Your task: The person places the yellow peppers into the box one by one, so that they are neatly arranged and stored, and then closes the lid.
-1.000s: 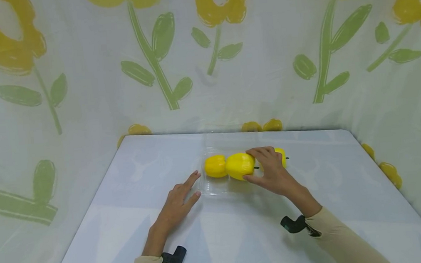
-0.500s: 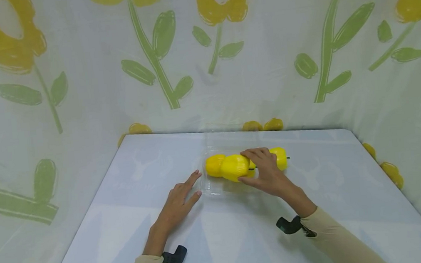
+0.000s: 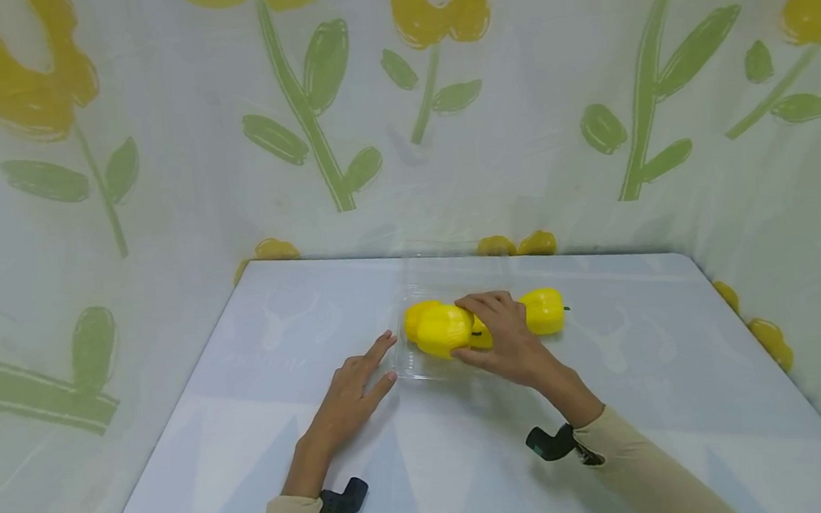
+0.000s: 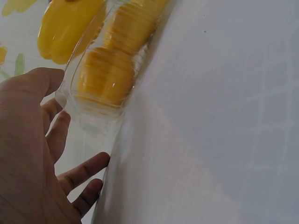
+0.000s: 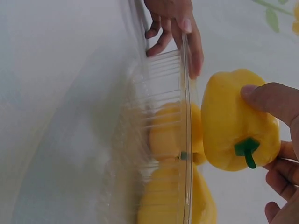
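My right hand holds a yellow bell pepper by its sides, above the left part of a clear plastic container. In the right wrist view this pepper shows its green stem, with the thumb on its side. Inside the container are two more yellow peppers; the left one shows through the wall in the left wrist view, the other in the right wrist view. My left hand, fingers extended and spread, is at the container's left end, thumb and fingertips by its rim.
Another yellow pepper lies right of the container, partly behind my right hand in the head view. The container's raised clear lid is toward the back edge of the white table. A flower-printed curtain hangs behind.
My right hand has carried its pepper leftward over the container, covering more of the left pepper and uncovering the one at the right. The left hand keeps its place at the container's end.
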### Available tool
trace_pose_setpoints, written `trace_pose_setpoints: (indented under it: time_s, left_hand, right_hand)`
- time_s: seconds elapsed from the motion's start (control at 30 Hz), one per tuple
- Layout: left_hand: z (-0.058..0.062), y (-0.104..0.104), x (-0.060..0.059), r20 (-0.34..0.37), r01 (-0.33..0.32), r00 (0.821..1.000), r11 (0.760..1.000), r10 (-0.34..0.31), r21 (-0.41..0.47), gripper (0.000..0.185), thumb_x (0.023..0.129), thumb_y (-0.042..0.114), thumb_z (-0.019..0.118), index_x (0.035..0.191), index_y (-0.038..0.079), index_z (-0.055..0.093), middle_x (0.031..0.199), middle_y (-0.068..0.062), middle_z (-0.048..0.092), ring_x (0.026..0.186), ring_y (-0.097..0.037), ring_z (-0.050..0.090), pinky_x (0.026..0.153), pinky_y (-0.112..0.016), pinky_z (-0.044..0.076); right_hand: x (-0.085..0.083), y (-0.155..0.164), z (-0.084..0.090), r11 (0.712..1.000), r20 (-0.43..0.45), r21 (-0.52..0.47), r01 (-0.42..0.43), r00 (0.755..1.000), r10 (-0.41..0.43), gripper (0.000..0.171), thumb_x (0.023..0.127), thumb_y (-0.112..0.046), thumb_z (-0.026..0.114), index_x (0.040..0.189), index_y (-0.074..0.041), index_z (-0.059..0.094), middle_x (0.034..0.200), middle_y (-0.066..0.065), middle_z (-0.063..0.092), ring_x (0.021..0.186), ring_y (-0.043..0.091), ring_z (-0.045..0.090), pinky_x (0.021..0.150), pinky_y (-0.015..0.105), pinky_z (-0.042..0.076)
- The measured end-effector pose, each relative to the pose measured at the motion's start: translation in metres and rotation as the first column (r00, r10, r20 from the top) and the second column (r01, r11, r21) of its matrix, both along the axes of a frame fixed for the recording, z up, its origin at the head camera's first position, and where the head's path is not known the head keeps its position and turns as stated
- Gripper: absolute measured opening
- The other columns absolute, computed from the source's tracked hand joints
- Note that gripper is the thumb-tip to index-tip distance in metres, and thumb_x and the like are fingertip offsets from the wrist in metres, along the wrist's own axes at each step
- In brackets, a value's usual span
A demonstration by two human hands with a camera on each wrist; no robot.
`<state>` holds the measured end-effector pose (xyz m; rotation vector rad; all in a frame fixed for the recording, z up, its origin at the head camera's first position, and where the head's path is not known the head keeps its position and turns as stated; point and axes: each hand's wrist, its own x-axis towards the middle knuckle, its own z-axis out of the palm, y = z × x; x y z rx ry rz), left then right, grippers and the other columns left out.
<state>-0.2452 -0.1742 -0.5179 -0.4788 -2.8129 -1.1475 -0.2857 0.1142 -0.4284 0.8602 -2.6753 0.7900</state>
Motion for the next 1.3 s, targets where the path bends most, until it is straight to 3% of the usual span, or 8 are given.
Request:
trace_pose_setpoints:
  time_s: [0.83,1.07,1.3]
  left_hand:
    - [-0.001,0.0,0.0,0.037,-0.023,0.999,1.0,0.023,-0.017,0.062,0.101,0.057,0.047,0.157,0.045,0.024,0.158,0.027,0.024,0.132,-0.024,0.041,0.107,-0.058,0.034]
    - [-0.002,0.002,-0.001,0.042,-0.014,0.999,1.0,0.015,-0.012,0.063,0.1,0.063,0.043,0.158,0.045,0.024,0.158,0.028,0.024,0.132,-0.024,0.042,0.107,-0.057,0.034]
    - [0.0,0.0,0.0,0.029,-0.015,0.999,1.0,0.016,-0.024,0.064,0.099,0.065,0.041,0.158,0.045,0.023,0.158,0.029,0.022,0.131,-0.023,0.042,0.107,-0.056,0.034]
  right_hand:
    - [0.001,-0.016,-0.01,0.999,0.001,0.02,-0.034,0.999,0.034,0.075,0.077,-0.037,0.088,0.139,-0.011,0.057,0.136,0.006,0.057,0.123,0.026,0.041,0.093,0.051,0.03]
    - [0.0,-0.016,-0.015,0.997,0.009,0.038,-0.071,0.997,0.071,0.076,0.079,-0.038,0.086,0.142,-0.009,0.056,0.137,0.006,0.055,0.123,0.025,0.041,0.095,0.053,0.029]
    - [-0.001,-0.016,-0.015,0.997,0.03,0.018,-0.075,0.997,0.075,0.065,0.087,-0.042,0.077,0.14,-0.01,0.057,0.137,0.007,0.055,0.123,0.026,0.041,0.096,0.053,0.028]
